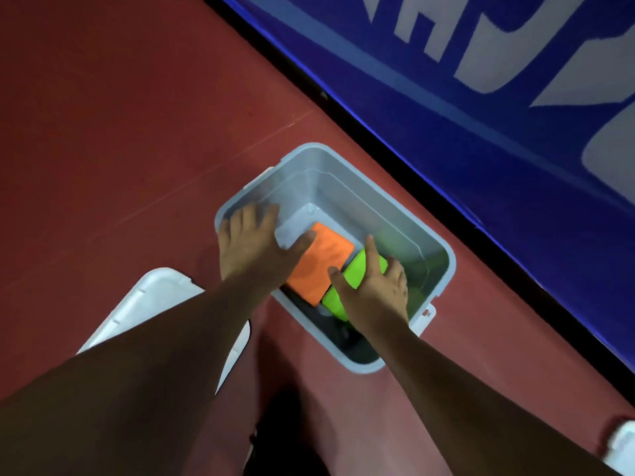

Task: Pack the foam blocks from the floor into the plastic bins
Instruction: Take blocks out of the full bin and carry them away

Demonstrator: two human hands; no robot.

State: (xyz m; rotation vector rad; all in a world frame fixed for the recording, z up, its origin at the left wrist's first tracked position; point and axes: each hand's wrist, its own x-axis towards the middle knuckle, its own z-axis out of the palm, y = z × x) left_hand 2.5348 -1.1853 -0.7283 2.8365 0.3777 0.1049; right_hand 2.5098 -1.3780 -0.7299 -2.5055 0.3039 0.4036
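One orange block (323,261), one green block (354,274) beneath fingers (371,252)

Left hand (252,247), right hand (376,290) bare; forearms bare to frame edge

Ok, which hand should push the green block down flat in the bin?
Probably the right hand. It grips the green block, thumb on one side, fingers over the other. The left hand lies over the rim of the bin, thumb on the orange block.
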